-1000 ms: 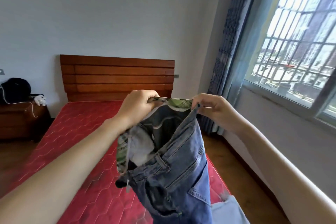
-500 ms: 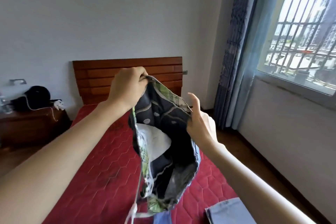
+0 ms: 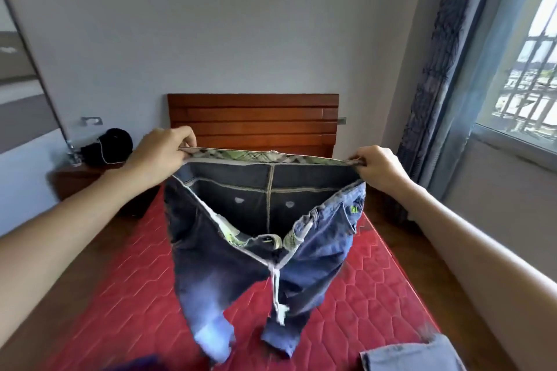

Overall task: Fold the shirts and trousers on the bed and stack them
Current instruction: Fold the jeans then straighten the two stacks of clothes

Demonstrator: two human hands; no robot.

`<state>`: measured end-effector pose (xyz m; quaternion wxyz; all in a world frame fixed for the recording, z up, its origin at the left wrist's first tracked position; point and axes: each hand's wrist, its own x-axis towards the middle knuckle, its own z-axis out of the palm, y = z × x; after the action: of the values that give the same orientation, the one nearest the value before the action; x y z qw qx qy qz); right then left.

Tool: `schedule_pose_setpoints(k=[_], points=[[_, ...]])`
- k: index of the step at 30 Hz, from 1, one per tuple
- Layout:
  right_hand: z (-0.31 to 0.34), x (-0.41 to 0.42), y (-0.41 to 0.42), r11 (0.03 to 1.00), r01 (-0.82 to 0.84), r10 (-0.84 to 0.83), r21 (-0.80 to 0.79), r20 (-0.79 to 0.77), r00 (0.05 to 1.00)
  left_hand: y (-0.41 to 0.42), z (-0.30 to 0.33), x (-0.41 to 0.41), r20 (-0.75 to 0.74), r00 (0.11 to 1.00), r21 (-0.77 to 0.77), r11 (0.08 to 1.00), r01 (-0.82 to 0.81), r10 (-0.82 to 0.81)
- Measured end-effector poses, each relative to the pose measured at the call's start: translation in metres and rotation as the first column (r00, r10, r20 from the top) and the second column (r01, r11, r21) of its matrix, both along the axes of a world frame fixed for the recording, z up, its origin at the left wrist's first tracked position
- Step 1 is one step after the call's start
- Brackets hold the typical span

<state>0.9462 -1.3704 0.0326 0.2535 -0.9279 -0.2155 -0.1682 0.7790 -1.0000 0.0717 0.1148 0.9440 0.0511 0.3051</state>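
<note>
Stretched wide now, the jeans (image 3: 259, 238) hang spread between both hands, where half a second ago they were bunched into a narrow fold with the hands close together. They are held in the air above the bed (image 3: 120, 304), waistband pulled into a taut, nearly level line, the fly open and the two legs dropping toward the mattress, their lower ends blurred. The denim is dark blue outside, fading paler down the legs; the waistband lining is a green and cream plaid, and the inside back shows grey cloth with pale stitched seams. A white cord (image 3: 278, 295) dangles from the open fly between the legs. The left hand (image 3: 162, 149) grips the waistband's left end, its fingers curled over the edge and the thumb pinching against them; the right hand (image 3: 378, 167) clasps the right end the same way, knuckles up. Both forearms reach in from the lower corners. The bed's cover is red, quilted in a hexagon pattern. A folded pale blue denim piece (image 3: 413, 355) lies on the near right corner. Behind stands a headboard (image 3: 253, 114) of reddish-brown wooden slats. A dark wooden nightstand (image 3: 81, 181) at the left carries a black rounded thing (image 3: 116, 144), and a patterned grey-blue curtain (image 3: 434, 75) hangs beside the barred window (image 3: 524, 90).
</note>
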Motion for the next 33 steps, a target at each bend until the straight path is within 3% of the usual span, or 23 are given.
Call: schedule_pose_setpoints(k=[4, 7, 12, 17, 20, 24, 29, 31, 33], points=[[0.020, 0.000, -0.011, 0.957, -0.268, 0.279, 0.114, -0.091, 0.956, 0.020, -0.006, -0.012, 0.014, 0.992, -0.122, 0.984, 0.127, -0.127], [0.034, 0.001, -0.022, 0.932, -0.358, 0.363, 0.061, -0.099, 0.927, 0.035, -0.007, -0.019, -0.060, 0.978, -0.205, 0.961, 0.186, -0.202], [0.063, -0.012, -0.018, 0.887, -0.382, 0.373, -0.261, -0.084, 0.924, 0.031, 0.005, -0.014, -0.220, 0.949, -0.013, 0.973, 0.230, -0.228], [0.087, -0.026, -0.021, 0.847, -0.386, 0.313, -0.366, -0.245, 0.918, 0.034, 0.020, -0.020, -0.380, 0.885, -0.091, 0.963, 0.252, -0.268], [0.090, -0.031, -0.021, 0.795, -0.322, 0.270, -0.514, -0.176, 0.947, 0.039, 0.017, -0.031, -0.521, 0.823, -0.069, 0.973, 0.222, -0.225], [0.085, -0.029, -0.023, 0.921, -0.281, 0.285, -0.270, -0.026, 0.958, 0.046, -0.006, -0.037, -0.321, 0.901, 0.005, 0.951, 0.309, -0.291], [0.079, -0.023, -0.023, 0.945, -0.322, 0.320, -0.062, -0.042, 0.947, 0.058, -0.022, -0.041, -0.108, 0.931, -0.071, 0.937, 0.342, -0.348], [0.083, -0.022, -0.024, 0.930, -0.349, 0.359, 0.120, -0.076, 0.930, 0.062, -0.019, -0.039, 0.008, 0.938, -0.184, 0.922, 0.341, -0.346], [0.091, -0.023, -0.026, 0.834, -0.400, 0.457, 0.379, -0.068, 0.887, 0.063, -0.007, -0.037, 0.123, 0.936, -0.308, 0.884, 0.351, -0.329]])
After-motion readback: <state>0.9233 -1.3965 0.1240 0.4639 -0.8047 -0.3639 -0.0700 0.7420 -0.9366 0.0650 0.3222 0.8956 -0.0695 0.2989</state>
